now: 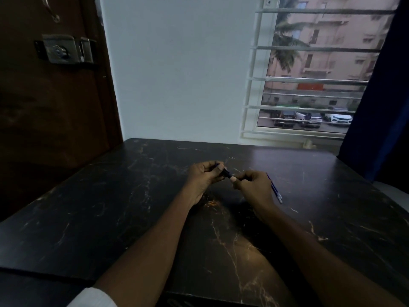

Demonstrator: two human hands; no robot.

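Note:
Over the middle of a dark marble-patterned table (110, 207), both my hands hold one small dark pen (226, 173). My left hand (204, 177) grips its far end with curled fingers. My right hand (254, 187) pinches the near end between thumb and fingers. Most of the pen is hidden inside the two hands; only a short dark stretch shows between them. Two blue pens with pale tips (274, 188) lie on the table just right of my right hand, partly hidden behind it.
A white wall stands behind the table. A brown door with a metal lock (66, 48) is at the left. A barred window (309, 80) is at the back right, with a dark blue curtain (380, 107) at the right edge.

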